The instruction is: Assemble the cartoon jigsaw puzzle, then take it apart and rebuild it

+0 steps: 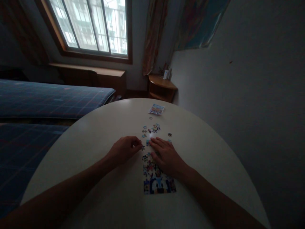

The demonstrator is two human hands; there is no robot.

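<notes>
My left hand [125, 149] is over the table left of the jigsaw pieces. Its thumb and forefinger are pinched together at a small puzzle piece [143, 147], most of which is hard to see behind the fingertips. Flat on the pieces lies my right hand [166, 155], fingers stretched out, its fingertips beside a blue puzzle piece [148, 142]. Below the hands is a partly joined jigsaw puzzle [159, 185], showing a blue cartoon face with big eyes. The right hand hides part of its upper side.
Loose puzzle pieces [156, 128] are scattered beyond my hands, with one dark piece [169, 135] to the right. A small picture card [156, 109] lies near the far edge of the round white table [114, 117]. A bed [52, 98] stands left, a corner shelf [162, 82] behind.
</notes>
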